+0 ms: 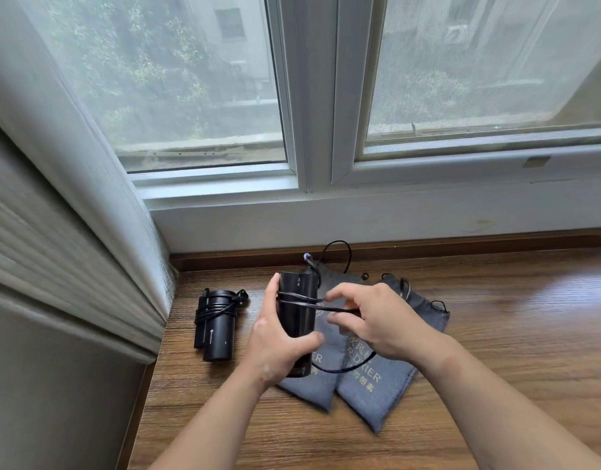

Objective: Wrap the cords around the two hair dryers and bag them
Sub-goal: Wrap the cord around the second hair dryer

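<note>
Left hand [275,337]: clasps dryer [297,310] above two bags [370,378]. Right hand [377,317]: fingers pinch cord [312,301] beside it. Wrapped dryer [217,325]: left of bags, near curtain [72,232]. Sill [512,334]: bare rightward.

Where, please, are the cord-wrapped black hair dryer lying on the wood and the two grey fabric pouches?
Cord-wrapped black hair dryer [218,329]: head view, on its cylindrical barrel.
Left grey fabric pouch [317,390]: head view, on its lower corner.
Right grey fabric pouch [377,398]: head view, on its printed front.
</note>
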